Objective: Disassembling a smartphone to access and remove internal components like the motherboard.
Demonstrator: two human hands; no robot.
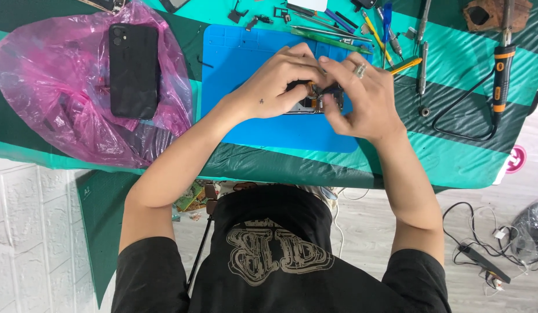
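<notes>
An opened phone (313,99) with its insides showing lies on a blue work mat (245,52) in the middle of the table. My left hand (274,81) covers its left side, fingers curled over the top edge. From the right, my right hand (361,95), a ring on one finger, pinches at the phone's exposed parts. Both hands hide most of the device. Whether a small tool sits between the fingers cannot be told.
A black phone (133,69) rests on a crumpled pink plastic bag (60,64) at the left. Screwdrivers, tweezers and small parts (338,26) lie along the mat's far edge. A soldering iron (500,75) lies at the right. Cables (483,255) trail on the floor.
</notes>
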